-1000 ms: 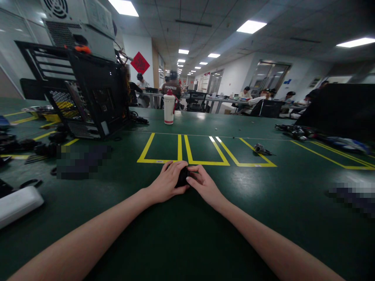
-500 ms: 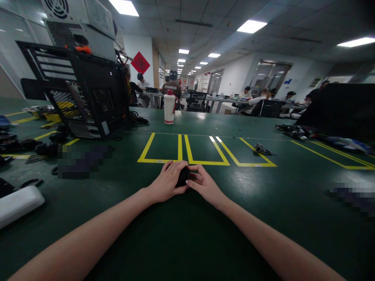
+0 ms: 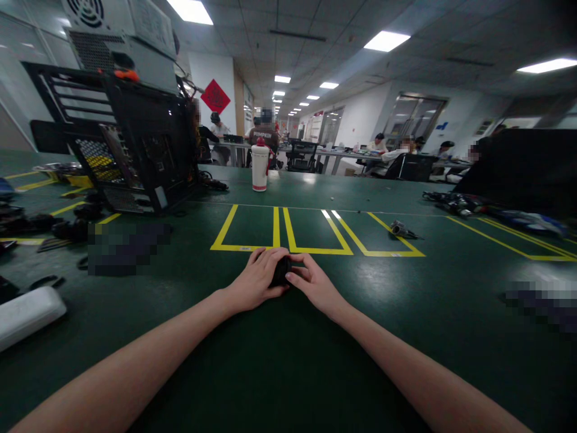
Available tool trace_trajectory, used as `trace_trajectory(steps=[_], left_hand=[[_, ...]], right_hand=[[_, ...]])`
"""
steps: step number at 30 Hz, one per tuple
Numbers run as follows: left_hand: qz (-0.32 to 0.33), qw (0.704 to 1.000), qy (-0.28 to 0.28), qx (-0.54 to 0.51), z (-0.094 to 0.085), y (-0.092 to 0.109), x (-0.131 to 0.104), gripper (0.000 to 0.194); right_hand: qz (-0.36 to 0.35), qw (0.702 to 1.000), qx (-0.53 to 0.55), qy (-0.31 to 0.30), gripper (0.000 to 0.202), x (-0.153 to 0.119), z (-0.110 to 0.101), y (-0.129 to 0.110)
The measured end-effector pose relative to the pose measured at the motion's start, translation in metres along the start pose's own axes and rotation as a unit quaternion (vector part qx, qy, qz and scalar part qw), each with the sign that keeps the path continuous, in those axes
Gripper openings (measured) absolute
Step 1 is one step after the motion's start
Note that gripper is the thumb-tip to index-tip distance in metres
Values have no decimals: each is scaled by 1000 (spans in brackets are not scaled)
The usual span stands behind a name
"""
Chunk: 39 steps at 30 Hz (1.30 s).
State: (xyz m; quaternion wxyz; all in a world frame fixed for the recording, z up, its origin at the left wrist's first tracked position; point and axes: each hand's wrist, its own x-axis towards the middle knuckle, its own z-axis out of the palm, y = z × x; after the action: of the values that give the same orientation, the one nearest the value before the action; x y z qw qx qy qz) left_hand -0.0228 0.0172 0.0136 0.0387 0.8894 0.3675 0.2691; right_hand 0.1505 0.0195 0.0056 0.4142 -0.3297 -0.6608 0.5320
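Between my hands, low over the green table [image 3: 288, 361], is a small rounded black object [image 3: 280, 272]; its kind I cannot make out. My left hand [image 3: 256, 278] wraps over its top and left side, thumb along the near edge. The fingertips and thumb of my right hand [image 3: 313, 281] pinch its right side. Much of the object is hidden by the fingers. Just beyond lie yellow tape outlines [image 3: 320, 250], and a small metal part with a thin stem [image 3: 401, 229] rests across the right one.
A black computer case [image 3: 135, 144] carrying a power supply [image 3: 153, 30] stands at the left. A white bottle [image 3: 260, 168] stands further back. A white case [image 3: 29, 316] lies near left, cables [image 3: 455, 203] far right. People sit at tables behind.
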Motion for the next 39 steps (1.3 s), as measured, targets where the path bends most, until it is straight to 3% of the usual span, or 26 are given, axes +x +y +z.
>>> trace_trajectory(steps=[8, 19, 25, 31, 39], left_hand=[[-3, 1000, -6, 4, 0, -1, 0, 64], [-4, 1000, -6, -3, 0, -1, -1, 64], [-4, 1000, -6, -1, -1, 0, 0, 62], [-1, 1000, -3, -3, 0, 0, -1, 63], [0, 1000, -1, -2, 1, -1, -1, 65]], right_hand=[[-13, 1000, 10, 9, 19, -2, 4, 0], [0, 1000, -19, -11, 29, -2, 1, -1], [-6, 1000, -15, 2, 22, -2, 3, -2], [9, 1000, -12, -5, 33, 2, -1, -1], [2, 1000, 6, -9, 28, 1, 0, 0]])
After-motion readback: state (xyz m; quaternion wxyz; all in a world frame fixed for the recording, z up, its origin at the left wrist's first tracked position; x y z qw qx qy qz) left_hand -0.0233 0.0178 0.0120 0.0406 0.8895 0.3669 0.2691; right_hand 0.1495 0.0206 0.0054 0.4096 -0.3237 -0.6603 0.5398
